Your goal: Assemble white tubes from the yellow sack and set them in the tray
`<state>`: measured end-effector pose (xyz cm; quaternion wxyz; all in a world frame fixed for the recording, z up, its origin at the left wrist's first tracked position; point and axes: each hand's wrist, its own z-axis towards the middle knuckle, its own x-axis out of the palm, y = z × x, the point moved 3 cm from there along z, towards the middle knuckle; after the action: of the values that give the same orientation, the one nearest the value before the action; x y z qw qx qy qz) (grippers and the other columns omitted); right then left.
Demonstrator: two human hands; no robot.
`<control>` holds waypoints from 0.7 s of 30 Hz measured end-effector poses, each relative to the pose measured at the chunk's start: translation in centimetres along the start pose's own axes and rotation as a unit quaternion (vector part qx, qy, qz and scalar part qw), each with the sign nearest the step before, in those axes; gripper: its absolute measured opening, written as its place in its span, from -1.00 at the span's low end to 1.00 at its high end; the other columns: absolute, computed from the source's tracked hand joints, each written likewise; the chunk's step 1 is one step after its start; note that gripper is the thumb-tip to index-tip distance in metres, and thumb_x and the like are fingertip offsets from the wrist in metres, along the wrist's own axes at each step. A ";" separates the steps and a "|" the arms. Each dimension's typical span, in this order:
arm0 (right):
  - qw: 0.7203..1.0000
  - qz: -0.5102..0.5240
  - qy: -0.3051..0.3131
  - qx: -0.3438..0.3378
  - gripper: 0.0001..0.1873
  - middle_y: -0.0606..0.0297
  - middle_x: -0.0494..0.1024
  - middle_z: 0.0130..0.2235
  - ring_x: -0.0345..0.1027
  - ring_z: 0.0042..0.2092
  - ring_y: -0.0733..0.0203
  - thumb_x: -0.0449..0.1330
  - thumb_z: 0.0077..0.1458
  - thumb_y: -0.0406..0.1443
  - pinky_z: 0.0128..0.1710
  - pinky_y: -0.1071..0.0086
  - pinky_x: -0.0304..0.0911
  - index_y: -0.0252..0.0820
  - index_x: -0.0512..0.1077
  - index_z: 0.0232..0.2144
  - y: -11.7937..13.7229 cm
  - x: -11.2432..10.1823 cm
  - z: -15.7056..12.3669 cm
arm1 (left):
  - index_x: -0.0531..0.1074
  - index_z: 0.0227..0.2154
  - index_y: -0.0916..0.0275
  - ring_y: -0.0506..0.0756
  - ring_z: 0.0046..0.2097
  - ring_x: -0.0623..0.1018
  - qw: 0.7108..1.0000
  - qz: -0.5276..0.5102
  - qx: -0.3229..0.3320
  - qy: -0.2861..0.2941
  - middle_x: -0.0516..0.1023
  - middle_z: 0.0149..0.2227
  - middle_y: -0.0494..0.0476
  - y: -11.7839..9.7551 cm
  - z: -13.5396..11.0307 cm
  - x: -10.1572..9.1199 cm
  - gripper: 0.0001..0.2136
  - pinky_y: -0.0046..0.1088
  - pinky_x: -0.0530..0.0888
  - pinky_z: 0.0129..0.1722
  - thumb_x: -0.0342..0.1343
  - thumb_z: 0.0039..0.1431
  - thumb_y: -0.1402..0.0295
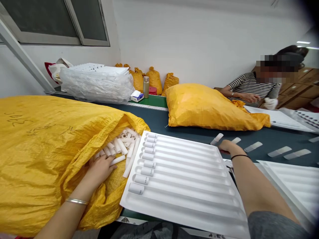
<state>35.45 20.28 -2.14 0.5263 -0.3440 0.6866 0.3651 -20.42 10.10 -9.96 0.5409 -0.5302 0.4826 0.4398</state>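
The left hand (99, 169) is lying flat and loose on the white tubes (122, 142) that are spilling from the mouth of the big yellow bag (42, 149), closing on none of them. The right hand (228, 146) is curling at the far edge of the white tray (189, 186). One tube (216, 139) is sticking out at its fingertips, but I cannot tell if it is gripped. Short tubes are sitting at the left end of the tray's grooves. A second yellow bag (209, 106) is lying behind, and a co-worker's striped sleeve (245, 84) is resting beyond it.
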 end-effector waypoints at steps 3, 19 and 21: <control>0.993 -0.077 0.073 -0.043 -0.74 -0.02 0.51 -0.43 0.44 -0.34 0.06 0.22 0.10 -0.30 -0.34 0.24 0.26 -0.41 0.46 -0.55 2.3 -1.7 -2.6 | 0.55 -0.19 0.19 0.30 -0.14 0.46 1.000 -0.015 0.010 -0.020 0.47 -0.27 0.29 -0.2 0.0 -0.1 -0.73 -0.13 0.36 -0.07 0.04 0.08 0.35; 0.736 -0.087 -0.017 -0.671 -0.82 0.03 0.48 -0.32 0.36 -0.31 0.01 0.12 0.03 -0.49 -0.38 0.22 0.31 -0.34 0.43 -0.26 18.5 12.1 -29.9 | 0.40 -0.08 0.21 0.14 0.02 0.49 0.915 -0.330 0.122 -0.200 0.52 -0.05 0.17 -6.4 -4.6 -6.4 -0.76 -0.28 0.40 0.07 0.05 0.18 0.39; 0.759 -0.061 -0.004 -0.648 -0.85 0.02 0.48 -0.30 0.37 -0.26 -0.01 0.18 0.04 -0.39 -0.33 0.19 0.34 -0.32 0.43 -0.27 18.9 12.3 -29.9 | 0.39 -0.06 0.21 0.13 -0.01 0.50 0.919 -0.321 0.113 -0.199 0.53 -0.07 0.16 -6.5 -5.3 -6.5 -0.75 -0.30 0.41 0.04 0.06 0.20 0.36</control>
<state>2.55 2.77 -6.16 0.2014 -0.6430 0.2616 0.6911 -15.24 4.74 -2.44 0.7940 -0.4936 0.2157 0.2819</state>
